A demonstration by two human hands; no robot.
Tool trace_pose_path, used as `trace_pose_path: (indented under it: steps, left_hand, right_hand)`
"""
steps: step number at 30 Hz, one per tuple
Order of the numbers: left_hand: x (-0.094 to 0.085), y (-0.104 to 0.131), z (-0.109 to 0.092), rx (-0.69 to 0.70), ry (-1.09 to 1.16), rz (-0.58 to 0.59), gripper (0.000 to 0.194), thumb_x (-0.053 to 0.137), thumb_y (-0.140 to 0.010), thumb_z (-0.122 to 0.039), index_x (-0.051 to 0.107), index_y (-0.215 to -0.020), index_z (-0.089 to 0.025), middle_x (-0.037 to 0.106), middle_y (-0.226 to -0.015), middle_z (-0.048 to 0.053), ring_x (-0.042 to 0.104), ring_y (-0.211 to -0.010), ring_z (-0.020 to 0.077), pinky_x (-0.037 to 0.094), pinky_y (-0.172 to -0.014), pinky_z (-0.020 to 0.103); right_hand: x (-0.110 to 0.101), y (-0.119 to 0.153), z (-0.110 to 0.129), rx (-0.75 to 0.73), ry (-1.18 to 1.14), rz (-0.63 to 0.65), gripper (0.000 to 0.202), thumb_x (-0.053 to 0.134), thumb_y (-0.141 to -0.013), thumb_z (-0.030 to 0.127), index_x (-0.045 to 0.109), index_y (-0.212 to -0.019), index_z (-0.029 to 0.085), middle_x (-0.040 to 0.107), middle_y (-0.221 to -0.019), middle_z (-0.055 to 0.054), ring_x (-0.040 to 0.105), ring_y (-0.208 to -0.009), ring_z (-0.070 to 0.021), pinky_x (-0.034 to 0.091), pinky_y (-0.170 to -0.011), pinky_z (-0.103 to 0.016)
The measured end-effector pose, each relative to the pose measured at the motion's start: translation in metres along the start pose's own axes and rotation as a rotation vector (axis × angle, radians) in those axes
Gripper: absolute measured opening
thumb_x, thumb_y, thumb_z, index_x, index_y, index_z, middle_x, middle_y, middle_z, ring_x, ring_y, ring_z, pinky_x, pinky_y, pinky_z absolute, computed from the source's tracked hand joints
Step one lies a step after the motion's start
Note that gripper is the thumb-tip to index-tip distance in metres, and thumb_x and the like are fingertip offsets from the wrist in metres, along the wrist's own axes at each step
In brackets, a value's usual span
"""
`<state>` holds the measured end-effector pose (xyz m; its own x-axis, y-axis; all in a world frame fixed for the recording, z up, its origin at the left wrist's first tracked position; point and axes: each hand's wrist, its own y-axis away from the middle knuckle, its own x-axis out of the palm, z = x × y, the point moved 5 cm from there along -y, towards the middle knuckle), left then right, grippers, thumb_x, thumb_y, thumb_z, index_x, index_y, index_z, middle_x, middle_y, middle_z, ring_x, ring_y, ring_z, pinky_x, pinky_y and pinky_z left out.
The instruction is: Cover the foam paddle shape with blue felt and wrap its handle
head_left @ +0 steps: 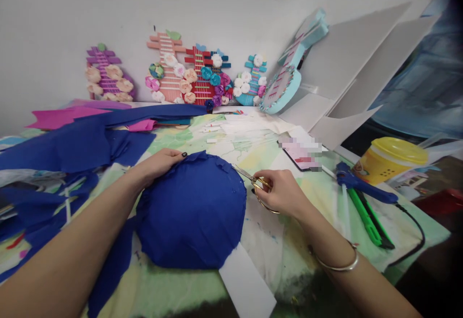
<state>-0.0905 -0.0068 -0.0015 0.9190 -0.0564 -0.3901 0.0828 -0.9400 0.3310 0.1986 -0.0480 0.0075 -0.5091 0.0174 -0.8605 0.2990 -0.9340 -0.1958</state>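
A rounded body covered in dark blue crepe paper (191, 216) lies on the table in front of me, its edge folded and ruffled. From its lower right a flat white strip (248, 279) sticks out toward me. My left hand (162, 166) grips the upper left edge of the blue body, with the thumb hidden. In my right hand (284, 192) is a pair of gold-handled scissors (251, 178), fingers through the loops. The blades point left, at the upper right edge of the body; whether they touch the paper I cannot tell.
Blue crepe paper (83, 139) is heaped at left. Several flower-decorated paper guitars (166, 67) lean against the wall. To the right are a phone (300, 154), a blue glue gun (365, 185) with its cord, a green cutter knife (367, 221), a yellow tub (390, 163) and white boards (347, 72).
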Motion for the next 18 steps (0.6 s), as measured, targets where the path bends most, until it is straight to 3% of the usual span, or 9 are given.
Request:
trace_pose_path:
  steps: [18]
  left_hand:
    - [0.0041, 0.0002, -0.0008, 0.012, 0.013, 0.023, 0.030, 0.069, -0.060, -0.044, 0.062, -0.070, -0.017, 0.060, -0.056, -0.001, 0.049, -0.047, 0.0134, 0.036, -0.047, 0.024]
  right_hand:
    - [0.0019, 0.0007, 0.0035, -0.046, -0.007, -0.031, 0.025, 0.054, -0.070, 0.022, 0.071, -0.088, 0.019, 0.061, -0.052, 0.003, 0.051, -0.050, -0.0128, 0.035, -0.056, -0.024]
